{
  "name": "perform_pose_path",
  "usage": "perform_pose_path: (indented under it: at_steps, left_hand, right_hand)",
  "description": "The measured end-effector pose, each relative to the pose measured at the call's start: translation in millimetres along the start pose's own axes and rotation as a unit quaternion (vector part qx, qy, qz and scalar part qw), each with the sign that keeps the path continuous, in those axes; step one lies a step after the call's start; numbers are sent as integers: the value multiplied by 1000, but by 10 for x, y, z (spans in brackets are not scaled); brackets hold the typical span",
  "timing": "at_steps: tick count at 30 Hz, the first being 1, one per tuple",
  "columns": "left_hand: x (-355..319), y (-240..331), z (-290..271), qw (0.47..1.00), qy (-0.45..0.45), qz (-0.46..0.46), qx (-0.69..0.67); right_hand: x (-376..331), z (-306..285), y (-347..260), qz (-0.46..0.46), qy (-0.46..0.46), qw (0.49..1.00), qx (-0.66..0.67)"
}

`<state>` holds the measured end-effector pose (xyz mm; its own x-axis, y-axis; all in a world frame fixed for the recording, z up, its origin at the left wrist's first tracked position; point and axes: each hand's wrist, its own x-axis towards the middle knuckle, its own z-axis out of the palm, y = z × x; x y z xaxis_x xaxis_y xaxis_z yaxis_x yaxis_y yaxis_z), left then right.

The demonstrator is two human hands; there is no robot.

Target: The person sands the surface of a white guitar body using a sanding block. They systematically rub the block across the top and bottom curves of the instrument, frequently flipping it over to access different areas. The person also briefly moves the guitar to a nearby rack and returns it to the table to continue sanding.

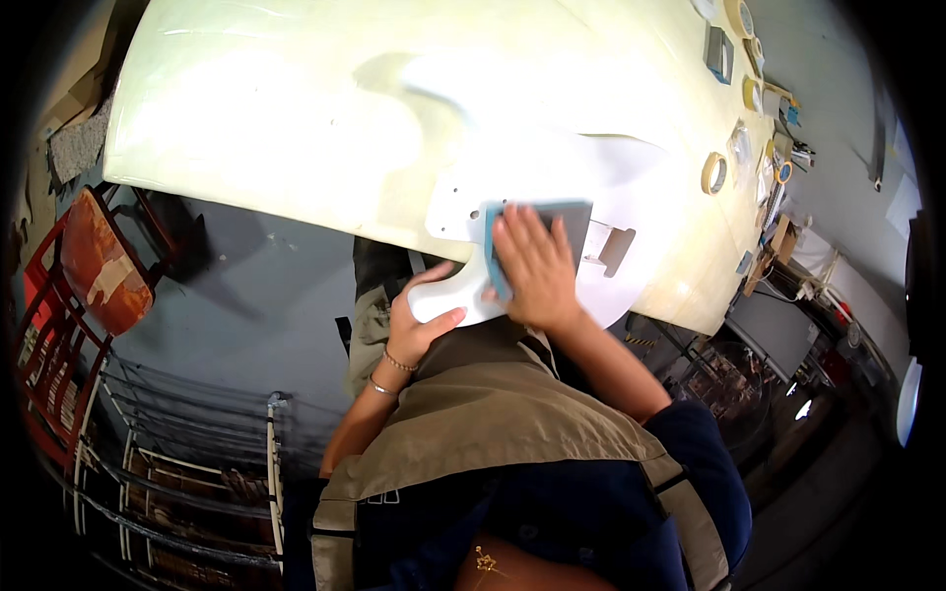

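Observation:
A white piece shaped like a guitar body [621, 172] lies over the near edge of the pale yellow table. It has small round holes and a rectangular cutout. My left hand [419, 330] is closed around its curved horn at the near side, thumb on top. A flat blue-and-grey sanding block [575, 221] rests on the white surface. My right hand [537, 266] lies over the block, its fingers stretched across the grey face and the thumb by the blue edge. The block's underside is hidden.
Tape rolls [714, 173] and another blue-and-grey block [718, 54] lie along the right side of the table [246, 128]. A worn red chair [106, 261] stands at the left, above a metal rack [197, 492]. Cluttered shelving runs along the right.

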<state>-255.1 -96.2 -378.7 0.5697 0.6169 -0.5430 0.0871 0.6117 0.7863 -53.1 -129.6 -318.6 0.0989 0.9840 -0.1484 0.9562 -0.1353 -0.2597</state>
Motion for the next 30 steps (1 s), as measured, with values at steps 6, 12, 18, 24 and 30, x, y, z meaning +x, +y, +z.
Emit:
perform_pose_path:
  at_steps: [6,12,18,24,30]
  left_hand:
    - [287,951,2,808,223,288,463]
    - [864,1088,339,784,176,309,508]
    - [945,988,439,759,155,316,547]
    - [879,1171,337,697,176,364,592]
    - [377,1251,-576,735,323,294,519]
  right_hand:
    - [894,-93,99,99,111,987,-58]
    - [229,14,-116,122,86,987,-67]
    - [217,34,-88,114,130,982,-70]
    - [205,12,-47,104,113,985,-77]
    - [128,-126,48,77,60,995,-17]
